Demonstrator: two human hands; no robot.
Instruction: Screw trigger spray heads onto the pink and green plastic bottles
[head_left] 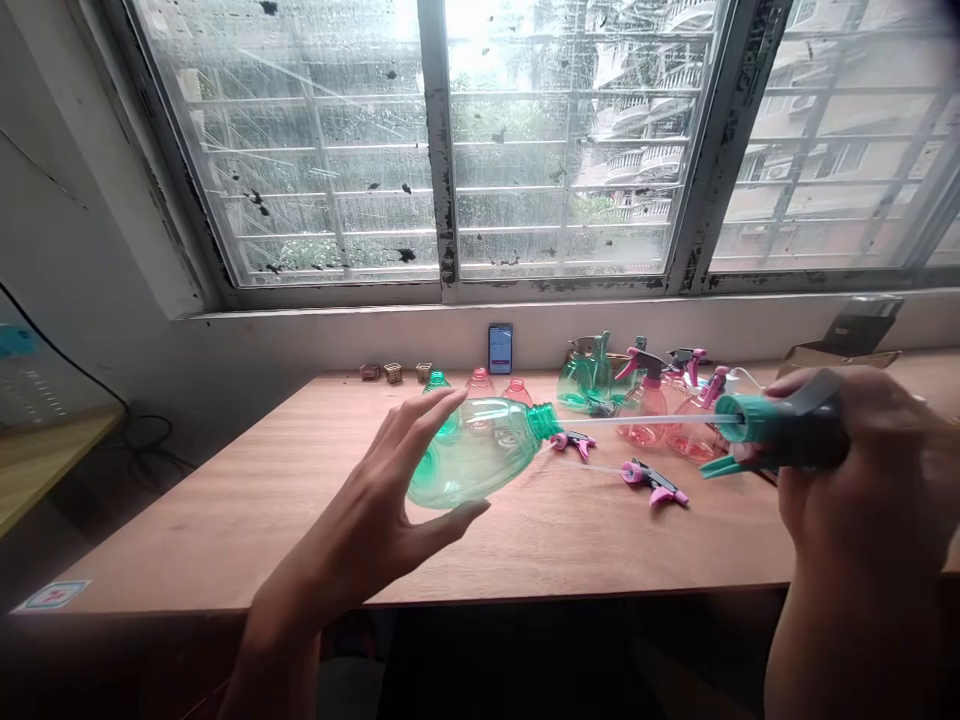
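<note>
My left hand (390, 500) grips a clear green spray bottle (480, 450) around its base, tipped on its side with the neck pointing right. My right hand (855, 470) is closed on a green and dark trigger sprayer head (780, 430). Its thin white tube (645, 421) runs left toward the bottle's neck. Both are held above the wooden table (315, 500).
Two loose pink sprayer heads (652, 482) lie on the table. Behind stand open green and pink bottles (480, 381) and several assembled spray bottles (645, 395). A phone (500, 348) leans on the wall under the window. A cardboard box (840, 352) sits at far right.
</note>
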